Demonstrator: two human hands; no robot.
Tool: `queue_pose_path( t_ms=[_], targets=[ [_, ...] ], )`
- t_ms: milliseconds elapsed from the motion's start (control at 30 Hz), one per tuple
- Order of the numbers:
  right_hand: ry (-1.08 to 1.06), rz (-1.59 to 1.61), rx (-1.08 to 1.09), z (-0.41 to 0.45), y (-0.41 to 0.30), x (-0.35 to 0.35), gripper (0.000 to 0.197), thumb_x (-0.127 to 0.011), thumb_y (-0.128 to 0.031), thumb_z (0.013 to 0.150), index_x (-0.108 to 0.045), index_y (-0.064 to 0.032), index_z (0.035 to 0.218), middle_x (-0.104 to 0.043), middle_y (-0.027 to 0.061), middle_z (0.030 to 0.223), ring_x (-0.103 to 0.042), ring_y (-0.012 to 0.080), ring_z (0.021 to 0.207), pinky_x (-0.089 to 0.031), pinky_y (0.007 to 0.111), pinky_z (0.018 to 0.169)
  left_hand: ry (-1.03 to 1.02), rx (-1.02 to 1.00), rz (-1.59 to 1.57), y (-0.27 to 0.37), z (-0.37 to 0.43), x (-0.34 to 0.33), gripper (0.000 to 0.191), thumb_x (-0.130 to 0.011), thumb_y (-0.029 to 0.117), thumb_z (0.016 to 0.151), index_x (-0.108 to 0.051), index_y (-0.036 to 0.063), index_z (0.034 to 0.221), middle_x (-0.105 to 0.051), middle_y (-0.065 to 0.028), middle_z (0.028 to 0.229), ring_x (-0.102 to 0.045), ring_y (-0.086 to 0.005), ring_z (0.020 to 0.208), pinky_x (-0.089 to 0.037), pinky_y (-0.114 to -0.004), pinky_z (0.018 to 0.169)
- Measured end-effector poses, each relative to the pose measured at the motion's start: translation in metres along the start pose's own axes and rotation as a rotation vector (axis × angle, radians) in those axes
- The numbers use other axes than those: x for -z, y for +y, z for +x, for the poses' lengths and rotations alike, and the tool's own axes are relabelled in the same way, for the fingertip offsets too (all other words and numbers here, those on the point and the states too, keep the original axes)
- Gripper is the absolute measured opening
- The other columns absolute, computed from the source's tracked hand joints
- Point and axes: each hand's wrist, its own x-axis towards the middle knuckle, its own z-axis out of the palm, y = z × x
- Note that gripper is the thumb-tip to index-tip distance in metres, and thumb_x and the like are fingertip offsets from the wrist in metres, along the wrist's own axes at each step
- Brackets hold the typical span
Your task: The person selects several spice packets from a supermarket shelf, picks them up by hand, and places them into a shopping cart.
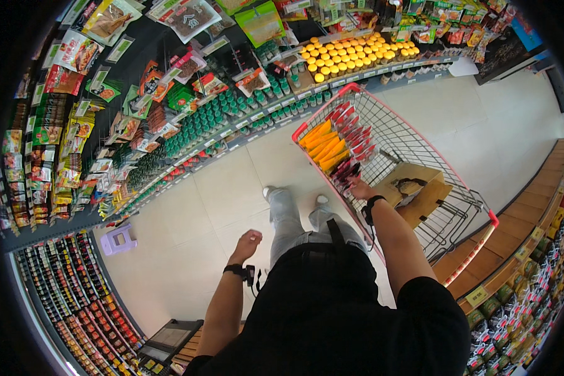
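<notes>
My right hand reaches over the side of a wire shopping cart with red corner caps. Its fingertips touch dark red packets at the near end of a row; whether they grip one is not clear. Yellow-orange packets and red packets stand on edge in rows beside them. An opened cardboard box lies in the cart beyond my hand. To the left of my legs, my left hand hangs over the floor, its fingers loosely bent, with nothing visible in it.
Shelving with green-capped jars, yellow-capped jars and hanging seasoning packets curves ahead. A purple plastic stool stands left on the tiled floor. Rows of jars fill the lower-left rack. A wooden display ledge borders the right.
</notes>
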Motion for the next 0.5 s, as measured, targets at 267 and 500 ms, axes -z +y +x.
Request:
queue_pose_path(
  t_ms=[267, 500],
  targets=[
    [0.063, -0.18, -0.047, -0.007, -0.021, 0.002, 0.048, -0.054, -0.021, 0.081, -0.052, -0.0098, 0.128, -0.065, 0.0227, 0.095, -0.065, 0.029, 0.08, -0.051, 0.039, 0.072, -0.043, 0.128, 0.14, 0.03, 0.02, 0.016, 0.014, -0.061, 0.017, 0.088, -0.062, 0.0054, 0.095, -0.066, -0.0077, 0.09, -0.062, -0.0179, 0.085, -0.05, -0.031, 0.078],
    [0.244, -0.211, -0.221, 0.002, -0.023, 0.008, 0.035, -0.056, -0.025, 0.079, -0.065, 0.0057, 0.093, -0.064, 0.0266, 0.095, -0.062, 0.0389, 0.093, -0.049, 0.044, 0.082, -0.032, 0.211, 0.071, 0.005, 0.005, 0.017, 0.011, -0.058, 0.015, 0.091, -0.06, 0.0037, 0.093, -0.063, -0.0049, 0.084, -0.059, -0.0146, 0.079, -0.049, -0.03, 0.073]
  ],
)
